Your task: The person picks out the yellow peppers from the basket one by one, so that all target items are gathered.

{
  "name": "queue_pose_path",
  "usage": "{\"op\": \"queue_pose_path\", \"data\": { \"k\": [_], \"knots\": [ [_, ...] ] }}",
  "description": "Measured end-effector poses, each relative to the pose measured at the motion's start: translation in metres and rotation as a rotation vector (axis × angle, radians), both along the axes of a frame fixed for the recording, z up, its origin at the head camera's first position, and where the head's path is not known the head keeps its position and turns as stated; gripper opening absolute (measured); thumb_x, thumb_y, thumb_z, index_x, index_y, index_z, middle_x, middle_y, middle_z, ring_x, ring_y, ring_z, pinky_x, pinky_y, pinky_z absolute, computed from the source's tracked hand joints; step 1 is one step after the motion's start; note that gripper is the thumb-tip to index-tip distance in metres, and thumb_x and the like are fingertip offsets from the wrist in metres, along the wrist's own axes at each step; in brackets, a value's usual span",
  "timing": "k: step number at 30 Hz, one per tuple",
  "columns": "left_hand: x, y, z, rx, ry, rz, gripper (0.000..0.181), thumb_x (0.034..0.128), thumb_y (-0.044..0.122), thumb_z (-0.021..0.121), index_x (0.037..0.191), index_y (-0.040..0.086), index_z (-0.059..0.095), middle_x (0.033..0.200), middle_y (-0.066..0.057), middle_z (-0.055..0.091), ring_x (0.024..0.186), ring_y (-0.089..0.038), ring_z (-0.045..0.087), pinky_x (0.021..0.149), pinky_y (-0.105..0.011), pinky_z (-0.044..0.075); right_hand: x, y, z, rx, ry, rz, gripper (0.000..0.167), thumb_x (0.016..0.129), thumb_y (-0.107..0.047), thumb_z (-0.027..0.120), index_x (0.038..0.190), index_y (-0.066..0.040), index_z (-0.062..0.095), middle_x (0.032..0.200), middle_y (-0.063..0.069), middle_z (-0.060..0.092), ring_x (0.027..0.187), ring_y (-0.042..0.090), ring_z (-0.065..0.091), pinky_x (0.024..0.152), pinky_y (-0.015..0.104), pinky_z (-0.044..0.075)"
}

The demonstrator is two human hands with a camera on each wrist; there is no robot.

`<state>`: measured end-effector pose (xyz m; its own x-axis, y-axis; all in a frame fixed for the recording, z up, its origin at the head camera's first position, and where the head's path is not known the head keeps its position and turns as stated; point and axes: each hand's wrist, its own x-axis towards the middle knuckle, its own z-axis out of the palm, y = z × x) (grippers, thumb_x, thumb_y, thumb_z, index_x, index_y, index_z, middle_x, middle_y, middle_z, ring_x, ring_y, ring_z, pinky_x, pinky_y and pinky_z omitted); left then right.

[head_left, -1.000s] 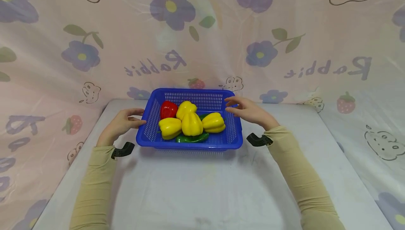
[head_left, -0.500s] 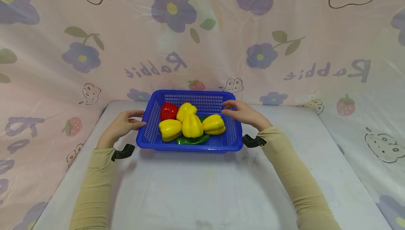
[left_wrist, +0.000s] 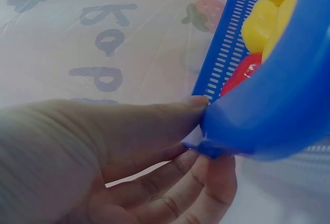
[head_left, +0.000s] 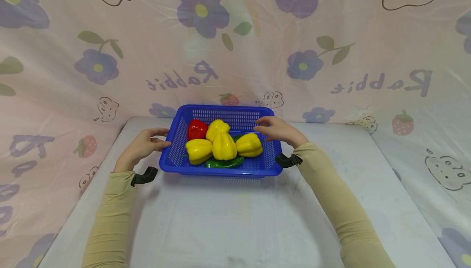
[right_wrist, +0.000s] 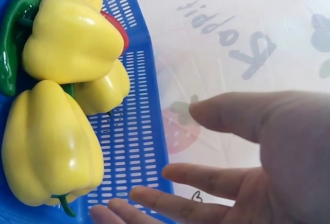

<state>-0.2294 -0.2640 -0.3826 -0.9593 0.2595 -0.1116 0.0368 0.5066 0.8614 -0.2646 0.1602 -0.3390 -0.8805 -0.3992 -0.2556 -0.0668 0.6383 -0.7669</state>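
Currently my left hand is pinching the left rim of the blue basket, thumb pressing at the edge, fingers curling in underneath. My right hand is hovering by the basket's right end, thumb and fingers spread; whether it's touching the rim, I can't tell. Basket is sitting on the white table, toward the back, between both hands. Inside: the right-hand yellow pepper is lying nearest my right fingertips; the middle yellow pepper is sitting right beside it, with the left yellow pepper and the rear yellow pepper flanking. The red pepper is resting in the back left. One green pepper is lying along the front; more green is peeking out behind the right-hand yellow one.
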Motion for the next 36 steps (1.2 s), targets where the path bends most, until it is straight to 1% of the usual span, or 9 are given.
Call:
{"op": "queue_pose_path", "data": {
  "k": [4,8,13,19,23,28,32,36],
  "knots": [
    [-0.001,-0.001,0.0,0.003,-0.006,0.005,0.057,0.0924,0.014,0.065,0.141,-0.005,0.04,0.13,-0.024,0.052,0.099,-0.03,0.064,0.091,-0.044,0.049,-0.004,-0.003,-0.002,0.005,-0.04,-0.002,0.056,0.098,-0.036,0.053,0.141,-0.001,0.042,0.137,0.02,0.046,0.115,0.04,0.052,0.087,0.044,0.052],
    [0.0,-0.001,0.0,0.003,-0.005,0.005,0.058,0.0925,0.015,0.065,0.141,-0.004,0.04,0.131,-0.024,0.051,0.099,-0.03,0.064,0.095,-0.049,0.046,-0.009,-0.005,-0.004,0.004,-0.065,0.003,0.055,0.098,-0.034,0.052,0.14,0.0,0.042,0.137,0.02,0.046,0.118,0.04,0.05,0.087,0.043,0.052],
    [0.001,0.0,0.001,-0.003,0.0,0.006,0.058,0.0924,0.015,0.065,0.141,-0.005,0.04,0.132,-0.024,0.051,0.1,-0.03,0.063,0.095,-0.049,0.046,-0.012,-0.009,-0.004,0.018,-0.092,0.004,0.057,0.098,-0.033,0.052,0.141,0.002,0.04,0.139,0.021,0.043,0.121,0.04,0.047,0.087,0.044,0.052],
    [0.001,0.001,0.001,-0.01,0.005,0.01,0.058,0.0922,0.015,0.065,0.14,-0.005,0.04,0.132,-0.024,0.051,0.1,-0.029,0.063,0.092,-0.045,0.049,-0.015,-0.013,-0.005,0.058,-0.124,-0.018,0.059,0.098,-0.034,0.053,0.142,0.001,0.038,0.14,0.021,0.041,0.12,0.04,0.048,0.086,0.043,0.053],
    [0.001,0.002,0.0,-0.018,0.001,0.014,0.058,0.0924,0.015,0.065,0.14,-0.005,0.04,0.133,-0.023,0.05,0.1,-0.029,0.063,0.091,-0.043,0.05,-0.018,-0.015,-0.009,0.081,-0.135,-0.02,0.057,0.097,-0.035,0.054,0.141,0.0,0.041,0.139,0.019,0.042,0.118,0.038,0.05,0.085,0.043,0.053],
    [-0.001,0.001,-0.001,-0.019,-0.006,0.02,0.057,0.0923,0.014,0.065,0.14,-0.004,0.041,0.132,-0.022,0.051,0.1,-0.029,0.063,0.092,-0.045,0.049,-0.02,-0.018,-0.011,0.1,-0.135,-0.01,0.054,0.098,-0.034,0.053,0.137,0.001,0.045,0.137,0.02,0.045,0.114,0.035,0.052,0.085,0.044,0.053],
    [0.0,0.001,-0.001,-0.022,-0.003,0.014,0.058,0.0925,0.015,0.065,0.141,-0.005,0.04,0.131,-0.024,0.051,0.099,-0.03,0.064,0.094,-0.047,0.047,-0.019,-0.02,-0.009,0.107,-0.149,-0.002,0.054,0.098,-0.034,0.052,0.138,0.002,0.043,0.139,0.021,0.043,0.115,0.037,0.052,0.085,0.045,0.053],
    [-0.001,0.0,-0.002,-0.024,-0.004,0.018,0.057,0.0923,0.015,0.065,0.14,-0.004,0.041,0.131,-0.023,0.052,0.099,-0.029,0.064,0.093,-0.046,0.048,-0.019,-0.021,-0.008,0.113,-0.153,0.008,0.055,0.098,-0.033,0.053,0.138,0.002,0.043,0.139,0.021,0.043,0.115,0.038,0.053,0.085,0.046,0.053]
  ]
}}
